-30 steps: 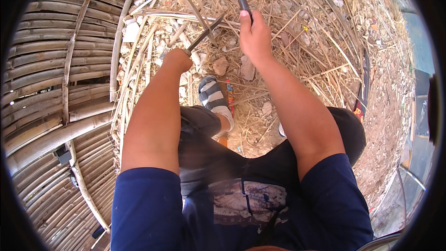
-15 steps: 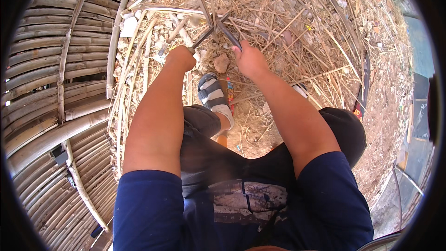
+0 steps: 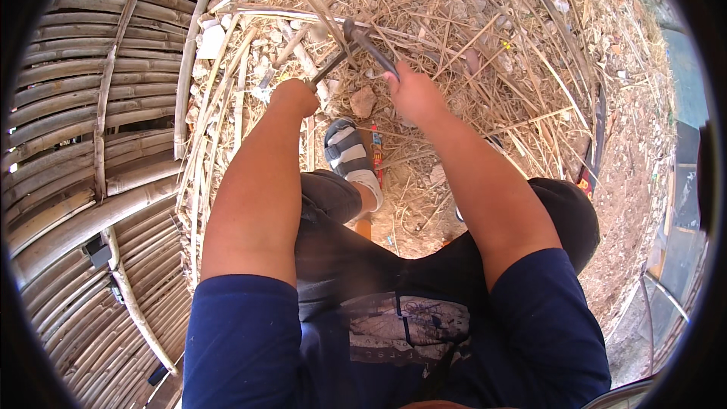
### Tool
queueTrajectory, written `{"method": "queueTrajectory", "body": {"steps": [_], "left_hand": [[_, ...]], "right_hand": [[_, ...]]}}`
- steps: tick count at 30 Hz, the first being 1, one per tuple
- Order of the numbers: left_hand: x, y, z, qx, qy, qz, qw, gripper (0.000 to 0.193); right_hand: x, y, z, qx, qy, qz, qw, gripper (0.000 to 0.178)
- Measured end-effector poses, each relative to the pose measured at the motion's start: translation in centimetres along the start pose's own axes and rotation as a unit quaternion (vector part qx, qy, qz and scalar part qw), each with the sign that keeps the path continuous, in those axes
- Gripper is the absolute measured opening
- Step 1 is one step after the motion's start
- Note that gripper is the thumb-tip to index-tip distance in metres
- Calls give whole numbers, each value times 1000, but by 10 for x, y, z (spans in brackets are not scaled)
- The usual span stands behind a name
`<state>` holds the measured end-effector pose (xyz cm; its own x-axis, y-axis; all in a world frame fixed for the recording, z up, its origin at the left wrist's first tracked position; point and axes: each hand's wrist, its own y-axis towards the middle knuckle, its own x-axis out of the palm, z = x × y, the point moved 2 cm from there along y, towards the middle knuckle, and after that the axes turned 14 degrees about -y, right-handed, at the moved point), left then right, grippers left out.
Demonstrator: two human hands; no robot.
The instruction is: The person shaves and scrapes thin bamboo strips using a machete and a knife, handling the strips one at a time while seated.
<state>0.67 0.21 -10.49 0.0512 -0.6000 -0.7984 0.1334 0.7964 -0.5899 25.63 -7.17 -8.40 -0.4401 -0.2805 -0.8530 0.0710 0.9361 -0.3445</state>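
Blade (image 3: 334, 65), dark and straight, plus round-ended rod (image 3: 374, 51), hands (image 3: 294, 98) curled around one each

From where I stand, no wording is legible: faint marks (image 3: 386, 355) blur beneath the printed picture (image 3: 413, 320) on a navy shirt (image 3: 329, 367); a red wrapper's (image 3: 377, 150) print is too small.

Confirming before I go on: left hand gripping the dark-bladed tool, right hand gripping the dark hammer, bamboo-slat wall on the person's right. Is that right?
One thing is wrong: the head view shows the bamboo-slat wall on the person's left. The left hand does grip the dark-bladed tool, and the right hand the dark hammer.
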Motion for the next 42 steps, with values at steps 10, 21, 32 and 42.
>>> {"method": "queueTrajectory", "body": {"steps": [10, 21, 32, 42], "left_hand": [[3, -1, 4, -67, -105, -17, 992, 31], [5, -6, 0, -58, -14, -100, 993, 42], [5, 11, 0, -58, -71, -68, 993, 39], [36, 20, -4, -40, -9, -78, 996, 38]], "right_hand": [[-14, 11, -5, -4, 119, 129, 984, 40], [56, 3, 38, 20, -41, -73, 996, 43], [-2, 29, 22, 73, 165, 197, 964, 44], [66, 12, 34, 29, 21, 24, 999, 42]]}}
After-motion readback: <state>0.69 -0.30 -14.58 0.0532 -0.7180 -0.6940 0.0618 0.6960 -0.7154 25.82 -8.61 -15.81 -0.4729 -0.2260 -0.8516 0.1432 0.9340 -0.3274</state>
